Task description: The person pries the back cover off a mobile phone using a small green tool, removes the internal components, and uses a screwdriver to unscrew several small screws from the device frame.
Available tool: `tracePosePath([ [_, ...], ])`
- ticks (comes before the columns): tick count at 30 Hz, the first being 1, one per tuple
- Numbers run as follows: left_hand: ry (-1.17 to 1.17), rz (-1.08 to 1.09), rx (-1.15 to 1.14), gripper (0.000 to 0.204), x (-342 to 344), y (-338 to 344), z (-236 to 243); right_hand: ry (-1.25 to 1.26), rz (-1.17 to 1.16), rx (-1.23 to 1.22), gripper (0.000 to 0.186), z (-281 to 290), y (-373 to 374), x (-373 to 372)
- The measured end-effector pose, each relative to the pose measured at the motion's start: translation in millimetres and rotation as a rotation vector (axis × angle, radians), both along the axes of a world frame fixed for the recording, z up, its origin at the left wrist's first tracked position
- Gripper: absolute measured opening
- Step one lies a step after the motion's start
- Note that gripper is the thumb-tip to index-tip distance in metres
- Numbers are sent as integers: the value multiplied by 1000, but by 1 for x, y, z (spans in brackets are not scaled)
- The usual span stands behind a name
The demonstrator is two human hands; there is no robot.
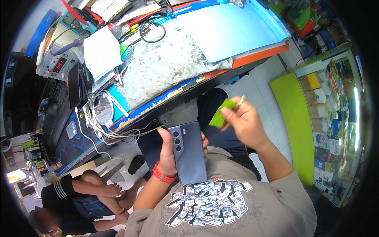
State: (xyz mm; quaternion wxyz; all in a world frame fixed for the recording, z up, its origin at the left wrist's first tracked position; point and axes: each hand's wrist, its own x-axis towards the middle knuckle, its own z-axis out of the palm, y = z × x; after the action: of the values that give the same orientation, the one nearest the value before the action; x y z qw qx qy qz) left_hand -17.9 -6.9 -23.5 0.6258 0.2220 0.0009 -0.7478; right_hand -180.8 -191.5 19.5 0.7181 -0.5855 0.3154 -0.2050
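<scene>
My left hand (167, 152), with a red band on the wrist, grips a grey-blue smartphone (189, 158) low in front of my chest, its back and camera lenses facing up. My fingertips curl round the phone's right edge, and my thumb sticks up beside its upper left. My right hand (241, 120) is raised just right of the phone, pinching a thin bright green card (219, 115) between thumb and fingers, apart from the phone.
A cluttered workbench (158, 67) ahead carries a pale blue mat (233, 27), cables and a power supply (51, 67). A monitor (21, 91) stands left. A glass display case (327, 126) is at right. Another person (67, 205) sits at lower left.
</scene>
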Motion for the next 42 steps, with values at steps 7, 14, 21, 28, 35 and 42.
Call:
tracePosePath([
  [7, 157, 92, -35, 112, 15, -16, 22, 312, -227, -1101, 36, 21, -119, 68],
  [14, 189, 152, -44, 100, 48, -37, 49, -88, 428, -1190, 48, 45, -67, 66],
  [21, -129, -8, -58, 98, 75, -72, 54, -215, 582, -670, 57, 19, -56, 74],
  [28, -217, -14, -104, 89, 97, -96, 48, -240, 475, -668, 51, 13, -63, 81],
  [35, -316, -129, -68, 74, 128, -126, 74, -274, 327, -1000, 44, 17, -76, 108],
  [42, -174, 55, -177, 91, 146, -129, 74, -189, 136, -1186, 17, 6, -107, 136],
])
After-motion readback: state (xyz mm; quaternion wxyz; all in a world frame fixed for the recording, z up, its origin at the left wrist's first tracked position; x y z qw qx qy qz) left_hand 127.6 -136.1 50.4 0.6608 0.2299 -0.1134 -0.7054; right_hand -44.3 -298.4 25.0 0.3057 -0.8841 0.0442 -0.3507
